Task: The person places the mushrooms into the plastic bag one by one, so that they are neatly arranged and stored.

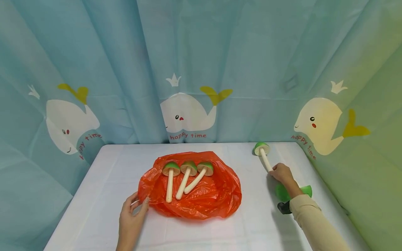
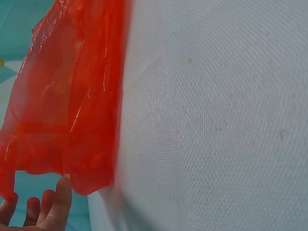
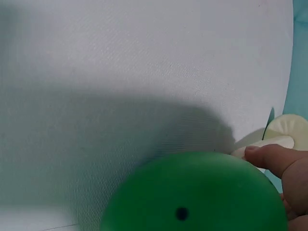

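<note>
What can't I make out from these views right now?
- Head view: the middle of the green shape, hidden by the right wrist; one piece or two, I can't tell.
- Head view: the held mushroom's stem end, covered by the right hand.
- Right wrist view: the rest of the green dome, cut off by the bottom edge.
- Left wrist view: the red bag's upper part, cut off by the top edge.

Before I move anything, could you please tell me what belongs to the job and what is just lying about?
Job:
red bag
three mushrooms in it
fourth mushroom, in right grip

Apparently lying about:
green shape, partly hidden, role unclear
whale-print curtain
</note>
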A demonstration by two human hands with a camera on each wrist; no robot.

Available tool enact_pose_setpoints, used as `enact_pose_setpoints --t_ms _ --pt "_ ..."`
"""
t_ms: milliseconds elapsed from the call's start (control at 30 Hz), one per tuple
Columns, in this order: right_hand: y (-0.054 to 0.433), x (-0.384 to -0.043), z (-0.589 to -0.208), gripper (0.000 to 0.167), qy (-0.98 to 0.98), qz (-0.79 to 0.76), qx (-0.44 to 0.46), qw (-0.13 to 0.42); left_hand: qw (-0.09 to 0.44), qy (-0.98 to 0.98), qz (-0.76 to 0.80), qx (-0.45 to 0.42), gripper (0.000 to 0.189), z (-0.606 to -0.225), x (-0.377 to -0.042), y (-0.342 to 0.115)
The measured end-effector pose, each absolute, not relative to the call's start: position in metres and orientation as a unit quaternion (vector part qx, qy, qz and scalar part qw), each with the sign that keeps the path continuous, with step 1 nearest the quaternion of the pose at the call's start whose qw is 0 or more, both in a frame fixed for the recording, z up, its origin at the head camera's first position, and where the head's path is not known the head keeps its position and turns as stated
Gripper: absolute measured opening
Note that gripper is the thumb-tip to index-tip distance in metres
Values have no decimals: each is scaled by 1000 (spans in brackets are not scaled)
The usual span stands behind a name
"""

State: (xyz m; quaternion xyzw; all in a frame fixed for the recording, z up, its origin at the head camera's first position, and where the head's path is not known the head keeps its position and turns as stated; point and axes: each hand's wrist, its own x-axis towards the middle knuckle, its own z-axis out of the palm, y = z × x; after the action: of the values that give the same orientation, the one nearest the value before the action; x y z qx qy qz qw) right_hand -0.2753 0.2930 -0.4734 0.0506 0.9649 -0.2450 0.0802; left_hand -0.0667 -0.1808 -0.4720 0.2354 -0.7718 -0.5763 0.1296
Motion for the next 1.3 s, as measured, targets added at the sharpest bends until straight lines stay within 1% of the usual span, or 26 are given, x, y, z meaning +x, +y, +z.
enact_pose_setpoints --t_ms 267,400,500,567,667,800,867,1033,1133,1300 --pt "294 -276 -477 29 965 -238 42 105 124 -774 -573 237 58 -471 -67 -181" --pt "294 -275 -474 31 959 -265 35 96 126 -772 -578 233 57 -471 -66 -181" --pt "294 -274 -471 33 944 -314 38 93 126 -772 -579 231 58 -471 -65 -181" --pt "294 -275 -468 34 924 -364 48 107 126 -772 -578 231 59 -470 -65 -182" --pt "293 -275 -466 37 884 -441 62 145 125 -773 -577 231 60 -469 -65 -182" --pt "290 -272 -461 39 815 -543 72 188 125 -769 -584 229 58 -469 -66 -182" --pt "289 -269 -459 34 771 -599 74 205 125 -769 -584 228 57 -469 -66 -182" --pt "285 -262 -458 17 665 -710 90 214 125 -778 -573 224 57 -470 -67 -181" --pt "284 -259 -460 14 632 -740 87 212 125 -776 -578 221 57 -471 -67 -180" --pt "278 -254 -466 9 594 -776 57 206 124 -768 -589 219 55 -471 -67 -179"
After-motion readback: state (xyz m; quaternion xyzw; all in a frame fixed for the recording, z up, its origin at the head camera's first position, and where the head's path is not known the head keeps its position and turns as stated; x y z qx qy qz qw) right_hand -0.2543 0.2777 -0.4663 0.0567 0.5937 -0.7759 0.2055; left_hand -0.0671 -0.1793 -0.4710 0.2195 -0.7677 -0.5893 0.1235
